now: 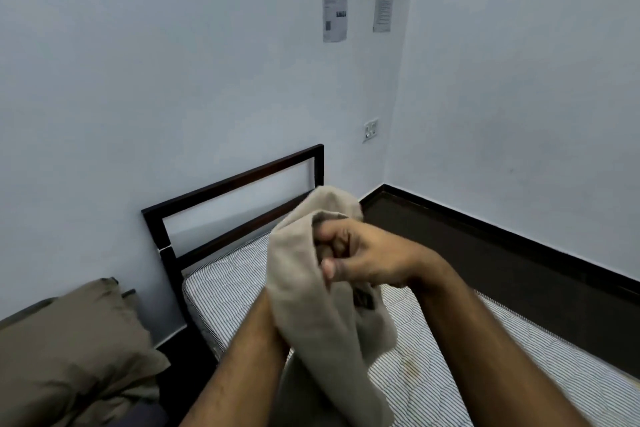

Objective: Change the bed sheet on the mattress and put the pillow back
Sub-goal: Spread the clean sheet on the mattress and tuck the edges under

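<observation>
A bunched beige bed sheet (311, 305) hangs in front of me over the bare striped mattress (485, 357). My right hand (356, 253) grips the upper folds of the sheet with curled fingers. My left forearm reaches up under the cloth; the left hand itself is hidden behind the sheet. An olive-brown pillow (69, 350) lies at the lower left, on a neighbouring surface beside the bed.
The bed's dark metal headboard (235, 191) stands against the pale blue wall. Dark floor (485, 253) runs along the right side of the mattress. A wall socket (370, 130) and two paper notices (334, 7) are on the wall.
</observation>
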Motion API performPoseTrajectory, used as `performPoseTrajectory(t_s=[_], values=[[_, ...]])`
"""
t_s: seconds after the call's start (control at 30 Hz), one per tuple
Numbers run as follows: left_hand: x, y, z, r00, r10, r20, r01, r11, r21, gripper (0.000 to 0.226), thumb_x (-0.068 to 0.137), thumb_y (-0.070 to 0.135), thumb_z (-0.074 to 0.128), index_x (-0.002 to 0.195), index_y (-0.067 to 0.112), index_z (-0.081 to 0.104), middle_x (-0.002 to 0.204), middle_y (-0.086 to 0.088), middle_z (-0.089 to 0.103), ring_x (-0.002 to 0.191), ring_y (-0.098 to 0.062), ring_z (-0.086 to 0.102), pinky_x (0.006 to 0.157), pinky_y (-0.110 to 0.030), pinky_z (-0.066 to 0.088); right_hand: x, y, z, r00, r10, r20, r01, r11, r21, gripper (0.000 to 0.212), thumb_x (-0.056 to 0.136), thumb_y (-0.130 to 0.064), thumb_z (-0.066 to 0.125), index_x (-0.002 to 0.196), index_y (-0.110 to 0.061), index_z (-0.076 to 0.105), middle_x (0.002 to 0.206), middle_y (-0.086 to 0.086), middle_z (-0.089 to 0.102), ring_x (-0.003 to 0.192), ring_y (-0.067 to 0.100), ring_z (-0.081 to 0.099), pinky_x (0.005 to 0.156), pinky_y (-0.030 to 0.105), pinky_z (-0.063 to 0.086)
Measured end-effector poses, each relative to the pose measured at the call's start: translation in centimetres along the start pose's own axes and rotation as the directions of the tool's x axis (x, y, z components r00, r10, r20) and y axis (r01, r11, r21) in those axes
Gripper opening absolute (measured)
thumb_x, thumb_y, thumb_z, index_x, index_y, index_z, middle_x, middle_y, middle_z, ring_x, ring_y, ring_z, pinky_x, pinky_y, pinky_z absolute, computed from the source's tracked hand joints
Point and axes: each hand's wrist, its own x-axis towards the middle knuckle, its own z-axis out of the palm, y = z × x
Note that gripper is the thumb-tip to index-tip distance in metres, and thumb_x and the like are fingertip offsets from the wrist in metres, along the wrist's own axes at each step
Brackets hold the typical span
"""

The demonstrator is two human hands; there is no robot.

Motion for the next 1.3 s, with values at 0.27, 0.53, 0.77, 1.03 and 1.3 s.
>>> performPoseTrajectory(t_s=[0.27, 0.53, 0.77, 1.03, 1.3], values=[[6.5, 1.2, -0.7, 0.828, -0.383, 0.411, 0.560, 0.610, -0.560, 0.026, 0.107, 0.034, 0.040, 0.095, 0.021, 0.058, 0.088, 0.002, 0.067, 0.074, -0.011, 0.066, 0.065, -0.028, 0.051, -1.9, 4.9, -1.7, 0.819, -0.091, -0.567, 0.000, 0.987, -0.158, 0.038, 0.091, -0.051, 0.066, 0.092, -0.013, 0.074, 0.083, 0.000, 0.073, 0.078, 0.010, 0.064, 0.073, 0.031, 0.051], [7.6, 3.4, 1.2, 0.765, -0.010, 0.644, 0.604, 0.361, -0.711, 0.044, 0.035, 0.015, 0.102, 0.063, 0.000, 0.072, 0.059, -0.011, 0.064, 0.050, -0.017, 0.065, 0.049, -0.024, 0.055, -1.2, 4.4, -1.9, 0.629, -0.229, -0.743, 0.005, 0.957, -0.290, 0.034, 0.093, -0.046, 0.069, 0.122, -0.029, 0.065, 0.117, -0.006, 0.069, 0.107, 0.012, 0.066, 0.088, 0.046, 0.057], [7.9, 5.1, 0.4, 0.857, -0.054, 0.512, 0.492, 0.384, -0.782, 0.033, 0.077, 0.026, 0.050, 0.060, 0.009, 0.072, 0.060, -0.005, 0.065, 0.053, -0.014, 0.064, 0.053, -0.020, 0.052, -0.8, 6.0, -2.2, 0.668, -0.257, -0.699, 0.026, 0.946, -0.323, 0.020, 0.100, -0.022, 0.065, 0.120, -0.020, 0.065, 0.109, -0.001, 0.070, 0.100, 0.018, 0.065, 0.082, 0.036, 0.053], [10.6, 5.2, 0.2, 0.778, 0.157, 0.608, 0.497, 0.437, -0.749, 0.048, 0.080, 0.052, 0.074, 0.079, 0.017, 0.041, 0.079, -0.004, 0.032, 0.076, -0.018, 0.040, 0.071, -0.033, 0.038, 0.0, 8.8, -3.7, 0.527, -0.217, -0.821, -0.267, 0.876, -0.402, 0.019, 0.089, -0.005, 0.060, 0.091, -0.022, 0.068, 0.084, -0.008, 0.072, 0.079, 0.005, 0.066, 0.069, 0.022, 0.049], [11.8, 9.5, -0.3, 0.848, 0.223, 0.481, 0.079, 0.844, -0.531, 0.037, 0.088, 0.020, 0.074, 0.066, -0.001, 0.054, 0.062, -0.007, 0.056, 0.057, -0.016, 0.057, 0.061, -0.025, 0.050, 0.0, 8.4, -8.7, 0.442, -0.084, -0.893, -0.506, 0.799, -0.325, 0.018, 0.089, -0.009, 0.057, 0.072, -0.010, 0.057, 0.069, -0.003, 0.066, 0.076, 0.011, 0.063, 0.065, 0.035, 0.047]])
